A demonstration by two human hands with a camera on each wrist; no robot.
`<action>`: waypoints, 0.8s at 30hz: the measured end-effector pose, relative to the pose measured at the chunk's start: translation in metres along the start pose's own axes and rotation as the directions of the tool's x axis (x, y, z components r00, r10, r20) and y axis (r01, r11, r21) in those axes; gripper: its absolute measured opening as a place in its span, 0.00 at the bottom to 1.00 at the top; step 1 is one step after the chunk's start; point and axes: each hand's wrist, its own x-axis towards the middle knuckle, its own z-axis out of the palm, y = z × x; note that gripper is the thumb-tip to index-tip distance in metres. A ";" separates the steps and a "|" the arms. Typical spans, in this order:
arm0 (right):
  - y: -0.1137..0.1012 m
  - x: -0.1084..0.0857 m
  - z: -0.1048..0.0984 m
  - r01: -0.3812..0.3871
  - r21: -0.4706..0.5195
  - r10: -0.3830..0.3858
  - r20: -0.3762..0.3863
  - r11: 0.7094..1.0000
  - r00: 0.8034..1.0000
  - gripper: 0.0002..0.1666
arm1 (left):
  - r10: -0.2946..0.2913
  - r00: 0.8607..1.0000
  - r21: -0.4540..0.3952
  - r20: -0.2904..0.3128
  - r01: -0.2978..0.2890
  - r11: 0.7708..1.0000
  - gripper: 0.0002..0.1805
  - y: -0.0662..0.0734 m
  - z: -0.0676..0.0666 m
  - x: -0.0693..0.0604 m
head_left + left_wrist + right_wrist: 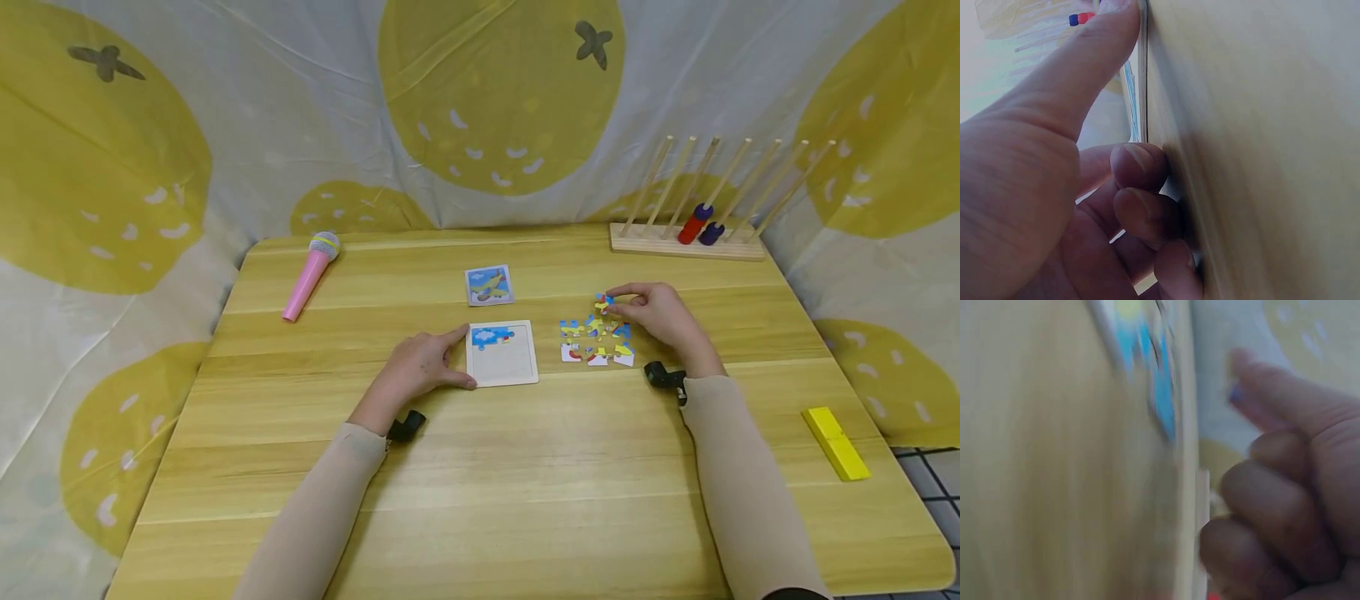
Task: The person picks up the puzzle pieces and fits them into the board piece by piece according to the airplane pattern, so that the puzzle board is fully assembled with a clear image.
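Note:
A square puzzle tray (504,367) lies on the table, with joined blue, cloud-printed pieces (491,336) along its top left. My left hand (420,367) holds the tray's left side, index finger at the upper corner and thumb at the lower one; the left wrist view shows the other fingers (1147,215) curled beside its edge. Between thumb and index finger, my right hand (656,315) pinches a blue, yellow and red puzzle piece (602,302) above the loose pieces (597,358). In the blurred right wrist view, the fingers (1272,506) mostly hide that piece.
Behind the tray lies a picture card (489,286) of a yellow aeroplane. A pink microphone (307,279) is at the far left. A wooden peg rack (686,242) with red and dark blue beads stands back right, and a yellow block (836,444) lies near the right edge.

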 end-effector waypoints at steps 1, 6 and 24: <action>-0.007 0.001 0.005 0.018 0.007 -0.018 0.012 1.000 1.000 0.25 | 0.002 1.000 0.002 -0.002 -0.002 1.000 0.58 0.000 0.000 0.000; -0.047 0.005 0.042 0.105 0.001 -0.104 0.111 0.995 0.988 0.21 | 0.014 1.000 0.009 -0.016 -0.014 1.000 0.57 0.001 -0.001 -0.001; -0.087 0.007 0.097 0.220 -0.228 -0.191 0.144 0.948 0.971 0.19 | -0.005 1.000 0.062 -0.018 0.006 0.998 0.58 0.005 0.001 -0.001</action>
